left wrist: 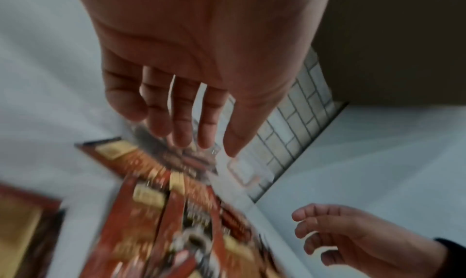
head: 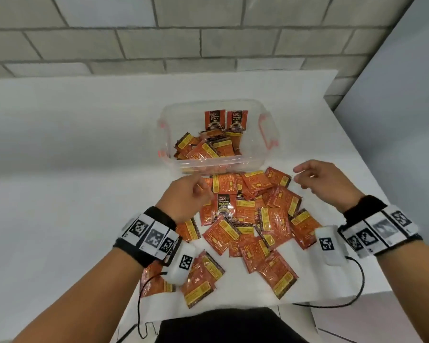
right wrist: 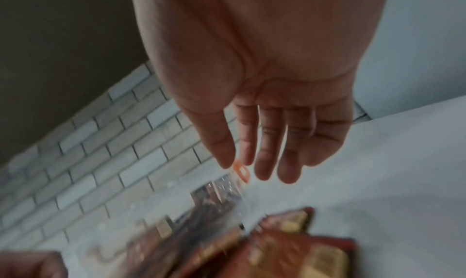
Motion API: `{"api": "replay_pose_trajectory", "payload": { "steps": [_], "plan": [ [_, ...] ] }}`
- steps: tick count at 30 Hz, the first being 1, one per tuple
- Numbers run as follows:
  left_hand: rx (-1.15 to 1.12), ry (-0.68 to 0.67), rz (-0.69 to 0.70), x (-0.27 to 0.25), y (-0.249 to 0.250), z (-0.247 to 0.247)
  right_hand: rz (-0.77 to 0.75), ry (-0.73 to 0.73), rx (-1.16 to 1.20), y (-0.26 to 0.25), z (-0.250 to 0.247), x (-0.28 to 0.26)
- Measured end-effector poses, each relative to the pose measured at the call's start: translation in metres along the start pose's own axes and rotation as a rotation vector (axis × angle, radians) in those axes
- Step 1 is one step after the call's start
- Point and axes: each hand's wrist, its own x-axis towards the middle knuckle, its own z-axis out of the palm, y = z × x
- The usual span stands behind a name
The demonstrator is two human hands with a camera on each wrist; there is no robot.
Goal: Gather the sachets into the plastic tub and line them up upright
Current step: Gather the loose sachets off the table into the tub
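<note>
You can read "D2X" and "BLACK" on the two sachets (head: 225,120) standing upright at the back of the tub (head: 248,162) and on one face-up sachet (head: 224,206) in the pile on the surface, while the finer print on them is too small to read.

Bare forearms with marker-covered wrist rigs

Each wrist wears a black band (head: 144,253) wrapped with white panels printed with black square codes; a white camera pod (head: 180,264) bearing one such code hangs beneath, trailing a thin black cable (head: 139,308). The clothing (head: 223,325) below is black.
</note>
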Motion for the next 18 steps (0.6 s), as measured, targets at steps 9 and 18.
{"api": "replay_pose_trajectory", "payload": {
  "steps": [9,18],
  "plan": [
    [0.313,-0.087,-0.081,0.012,0.000,0.050,0.009,-0.073,-0.440,0.035,0.042,0.006],
    [0.104,0.035,-0.115,0.019,-0.002,0.042,0.034,-0.009,-0.264,0.034,0.029,0.006]
  ]
}}
